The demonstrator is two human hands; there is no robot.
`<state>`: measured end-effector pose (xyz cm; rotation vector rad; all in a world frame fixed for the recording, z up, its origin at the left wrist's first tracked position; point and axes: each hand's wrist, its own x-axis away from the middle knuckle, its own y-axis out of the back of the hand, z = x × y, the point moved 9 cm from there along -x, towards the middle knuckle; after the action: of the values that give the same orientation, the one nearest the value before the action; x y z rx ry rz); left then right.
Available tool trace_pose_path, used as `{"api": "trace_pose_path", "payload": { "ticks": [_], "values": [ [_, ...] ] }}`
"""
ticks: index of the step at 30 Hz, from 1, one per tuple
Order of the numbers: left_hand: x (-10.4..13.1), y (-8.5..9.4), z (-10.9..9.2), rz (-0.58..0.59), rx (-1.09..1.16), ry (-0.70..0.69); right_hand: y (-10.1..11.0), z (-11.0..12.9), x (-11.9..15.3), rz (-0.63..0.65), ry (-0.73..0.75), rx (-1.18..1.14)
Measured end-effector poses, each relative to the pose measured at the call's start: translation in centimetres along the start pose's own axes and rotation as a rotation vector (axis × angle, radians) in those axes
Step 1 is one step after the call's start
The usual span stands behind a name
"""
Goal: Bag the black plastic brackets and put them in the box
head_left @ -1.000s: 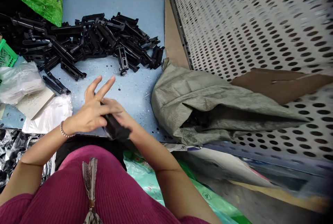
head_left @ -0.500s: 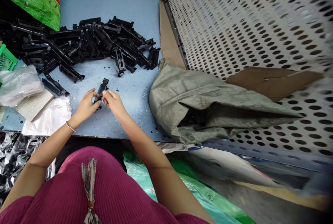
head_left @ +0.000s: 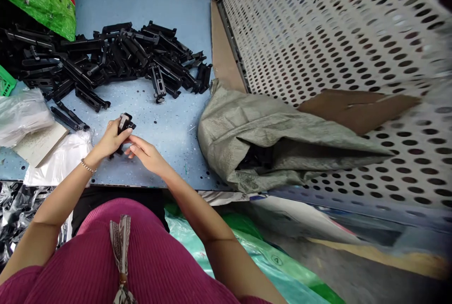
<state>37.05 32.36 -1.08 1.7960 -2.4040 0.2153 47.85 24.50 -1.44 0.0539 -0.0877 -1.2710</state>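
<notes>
My left hand (head_left: 110,140) is wrapped round a black part (head_left: 124,123), which is tilted above the blue table (head_left: 173,139). The part has a pale upper face, and its lower end shows below my left thumb. Close beside it on the right is my right hand (head_left: 146,155), fingers bent together and fingertips at my left thumb. What the right fingertips hold, if anything, is too small to make out. Beyond both hands lies a heap of similar black parts (head_left: 120,56), and two more lie to the left of my left hand.
A grey-green sack (head_left: 226,129) with dark contents lies at the right, against a perforated panel (head_left: 318,35). Clear plastic bags (head_left: 26,118) and a flat pale board (head_left: 42,143) are at the left. A green bag (head_left: 45,2) stands at the back left.
The black part has turned in my left hand, so a pale face now shows. My right hand has moved down and off the part's upper end. The view has shifted slightly.
</notes>
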Motion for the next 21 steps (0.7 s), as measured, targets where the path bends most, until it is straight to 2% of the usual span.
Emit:
{"api": "trace_pose_path", "payload": {
  "ticks": [3,7,9,11,13,18,21],
  "values": [
    [2.1,0.5,-0.2,0.056,0.006,0.035,0.8,2.7,0.3,-0.004,0.094,0.144],
    [4.0,2.1,-0.6,-0.017,-0.04,0.068,3.0,6.4,-0.6,-0.161,0.258,0.66],
    [4.8,2.2,-1.3,-0.002,-0.067,0.056,2.6,7.8,-1.3,-0.142,0.366,0.907],
    [5.5,2.0,-2.3,0.003,-0.075,0.024,1.6,8.3,-2.0,-0.053,0.426,1.01],
    [6.3,1.9,-3.1,-0.016,-0.086,-0.017,0.8,8.1,-2.6,0.022,0.386,0.901],
    [7.4,2.0,-4.3,-0.117,-0.16,-0.12,-0.6,5.2,-3.2,0.076,0.048,0.321],
    [7.1,2.7,-4.4,-0.132,-0.089,-0.12,-1.0,4.7,-3.1,0.15,-0.055,0.249]
  ]
}}
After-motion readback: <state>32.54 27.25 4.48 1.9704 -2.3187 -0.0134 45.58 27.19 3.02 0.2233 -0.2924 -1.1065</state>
